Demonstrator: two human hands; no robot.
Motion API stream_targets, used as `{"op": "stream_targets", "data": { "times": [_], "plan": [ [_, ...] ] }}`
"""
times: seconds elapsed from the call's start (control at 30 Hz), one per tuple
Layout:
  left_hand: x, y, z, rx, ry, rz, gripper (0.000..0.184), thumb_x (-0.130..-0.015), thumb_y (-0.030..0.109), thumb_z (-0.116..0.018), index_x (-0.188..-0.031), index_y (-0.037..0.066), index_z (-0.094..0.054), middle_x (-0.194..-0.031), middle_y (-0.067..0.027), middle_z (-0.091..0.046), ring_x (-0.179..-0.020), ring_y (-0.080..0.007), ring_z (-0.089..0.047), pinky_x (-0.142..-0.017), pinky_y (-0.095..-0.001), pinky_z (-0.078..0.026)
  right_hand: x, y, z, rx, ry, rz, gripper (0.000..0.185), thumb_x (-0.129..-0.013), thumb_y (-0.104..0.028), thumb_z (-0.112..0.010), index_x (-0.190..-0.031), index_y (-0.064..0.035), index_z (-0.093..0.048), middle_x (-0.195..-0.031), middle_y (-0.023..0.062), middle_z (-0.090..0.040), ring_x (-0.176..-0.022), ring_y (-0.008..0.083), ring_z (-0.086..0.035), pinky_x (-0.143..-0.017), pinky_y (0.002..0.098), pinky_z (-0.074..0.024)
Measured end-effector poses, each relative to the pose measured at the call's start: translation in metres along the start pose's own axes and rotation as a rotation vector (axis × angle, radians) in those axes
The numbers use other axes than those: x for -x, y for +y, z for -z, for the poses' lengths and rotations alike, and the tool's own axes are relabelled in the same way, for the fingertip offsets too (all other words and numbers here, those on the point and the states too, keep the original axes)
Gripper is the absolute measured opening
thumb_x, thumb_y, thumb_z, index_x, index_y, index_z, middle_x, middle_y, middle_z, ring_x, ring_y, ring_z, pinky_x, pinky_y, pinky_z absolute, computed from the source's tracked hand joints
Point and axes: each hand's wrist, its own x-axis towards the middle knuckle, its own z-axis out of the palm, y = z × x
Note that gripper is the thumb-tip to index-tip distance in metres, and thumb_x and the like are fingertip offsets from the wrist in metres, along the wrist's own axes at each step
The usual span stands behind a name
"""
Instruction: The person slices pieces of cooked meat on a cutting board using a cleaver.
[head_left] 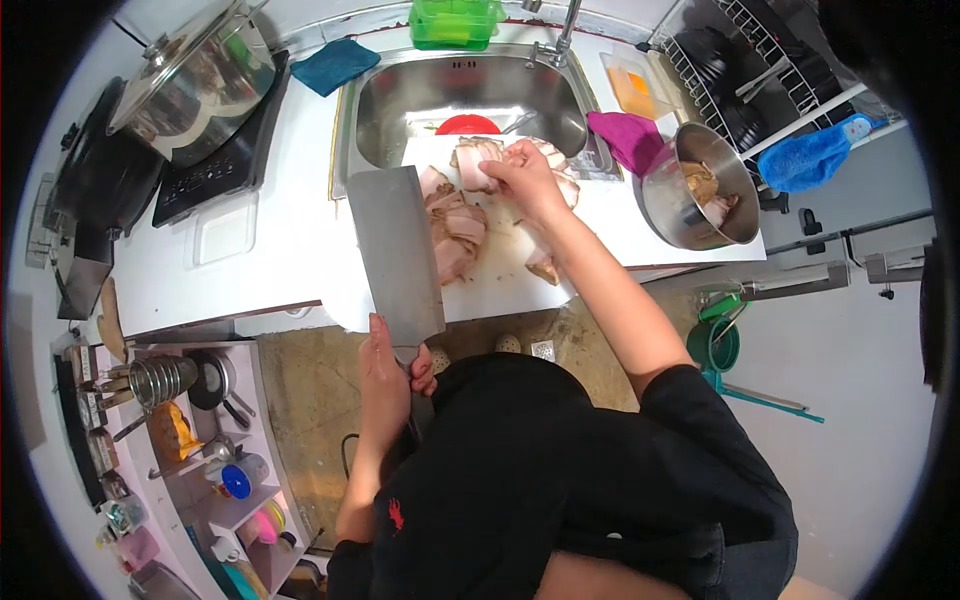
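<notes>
A broad cleaver (398, 255) is in my left hand (388, 385), whose fingers wrap its handle below the counter edge. The wide grey blade points away from me and covers the left part of a white cutting board (500, 285). Sliced pork belly (460, 240) lies in a pile just right of the blade. At the board's far side, my right hand (528, 182) closes its fingers on a pork slice (478, 163). More pork lies behind and under that hand, partly hidden. A smaller meat piece (542, 266) rests near the board's front right.
Behind the board is a steel sink (375, 115) with a red item (468, 125) in it. A steel pot (665, 205) holding meat stands right, beside a purple cloth (625, 140). A large lidded pot (205, 95) and a clear tray (222, 230) are left.
</notes>
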Motion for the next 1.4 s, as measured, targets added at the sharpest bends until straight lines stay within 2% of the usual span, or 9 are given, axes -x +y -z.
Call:
{"op": "stream_targets", "data": {
  "times": [0.23, 0.33, 0.43, 0.53, 0.63, 0.83, 1.03, 1.27, 1.4],
  "plan": [
    [0.002, 0.0, -0.003, 0.039, 0.002, -0.009, 0.063, -0.102, 0.057, -0.024, -0.07, 0.006, -0.04, -0.054, -0.0005, -0.037, -0.043, -0.011, -0.037, -0.044, -0.0281, -0.035, 0.02, -0.014, 0.009, 1.221, -0.03, 0.178, 0.031, -0.077, -0.022, -0.075, -0.088, -0.0011, -0.054, -0.084, 0.0162, -0.064, -0.073, 0.031, -0.063, -0.068, 0.0375, -0.0505],
    [0.004, -0.001, -0.004, 0.034, 0.019, -0.014, 0.062, -0.102, 0.057, -0.023, -0.07, 0.006, -0.04, -0.054, -0.0005, -0.037, -0.043, -0.0109, -0.037, -0.044, -0.0279, -0.035, 0.021, -0.025, 0.008, 1.264, 0.034, 0.459, 0.031, -0.074, -0.018, -0.074, -0.093, 0.0025, -0.06, -0.098, 0.0208, -0.063, -0.088, 0.0371, -0.062, -0.078, 0.0416, -0.0499],
    [0.005, -0.003, -0.002, 0.026, 0.014, -0.012, 0.062, -0.102, 0.056, -0.024, -0.071, 0.006, -0.039, -0.054, -0.0006, -0.037, -0.043, -0.0107, -0.036, -0.044, -0.0277, -0.035, -0.005, -0.032, 0.016, 1.246, -0.373, 0.643, 0.033, -0.071, -0.013, -0.072, -0.099, 0.0028, -0.062, -0.103, 0.0201, -0.063, -0.099, 0.0361, -0.06, -0.085, 0.0425, -0.0483],
    [0.008, 0.0, -0.007, 0.048, 0.045, -0.009, 0.061, -0.103, 0.055, -0.024, -0.071, 0.005, -0.04, -0.054, -0.0005, -0.037, -0.043, -0.0106, -0.036, -0.044, -0.0273, -0.035, -0.014, -0.036, 0.012, 1.414, -0.561, 0.531, 0.03, -0.07, -0.006, -0.069, -0.099, 0.0024, -0.063, -0.102, 0.0185, -0.063, -0.098, 0.0357, -0.06, -0.086, 0.041, -0.0482],
    [0.009, -0.005, -0.005, 0.043, 0.059, -0.049, 0.059, -0.102, 0.057, -0.025, -0.081, 0.005, -0.045, -0.054, -0.0001, -0.037, -0.042, -0.01, -0.035, -0.042, -0.0275, -0.035, -0.012, -0.037, 0.01, 1.35, -0.524, 0.465, 0.028, -0.07, -0.001, -0.066, -0.098, 0.0019, -0.063, -0.099, 0.0177, -0.063, -0.097, 0.0353, -0.06, -0.086, 0.0396, -0.0478],
    [0.008, -0.014, -0.004, 0.067, 0.071, -0.077, 0.057, -0.102, 0.056, -0.025, -0.087, 0.005, -0.048, -0.054, 0.0007, -0.036, -0.042, -0.0098, -0.035, -0.041, -0.0273, -0.034, 0.001, -0.027, 0.02, 1.26, -0.352, 0.725, 0.028, -0.069, 0.002, -0.068, -0.096, -0.0007, -0.063, -0.087, 0.0133, -0.063, -0.087, 0.0296, -0.061, -0.077, 0.0386, -0.0493],
    [0.007, -0.012, -0.011, 0.03, 0.078, -0.073, 0.056, -0.102, 0.055, -0.026, -0.084, 0.006, -0.047, -0.054, 0.0009, -0.036, -0.041, -0.0097, -0.035, -0.041, -0.0273, -0.034, 0.018, -0.021, 0.031, 0.96, -0.083, 0.343, 0.016, -0.077, -0.007, -0.071, -0.092, -0.0014, -0.065, -0.084, 0.0112, -0.062, -0.077, 0.0248, -0.061, -0.073, 0.0354, -0.0488],
    [0.008, -0.001, -0.021, -0.064, 0.024, -0.021, 0.051, -0.105, 0.045, -0.029, -0.075, 0.006, -0.041, -0.058, -0.001, -0.041, -0.047, -0.0097, -0.038, -0.047, -0.0258, -0.036, 0.041, -0.04, 0.045, 1.011, -0.049, 0.677, 0.019, -0.078, -0.01, -0.072, -0.094, -0.0024, -0.065, -0.094, 0.0119, -0.061, -0.084, 0.0231, -0.06, -0.076, 0.0328, -0.0479],
    [-0.001, 0.0, -0.022, -0.44, -0.051, -0.081, 0.049, -0.105, 0.041, -0.03, -0.1, 0.0, -0.056, -0.059, -0.0041, -0.045, -0.05, -0.0123, -0.044, -0.052, -0.03, -0.039, 0.093, -0.047, 0.074, 0.897, -0.071, 0.578, 0.032, -0.072, -0.011, -0.076, -0.098, -0.0024, -0.059, -0.103, 0.0127, -0.06, -0.098, 0.0275, -0.059, -0.084, 0.0348, -0.0472]
  ]
}}
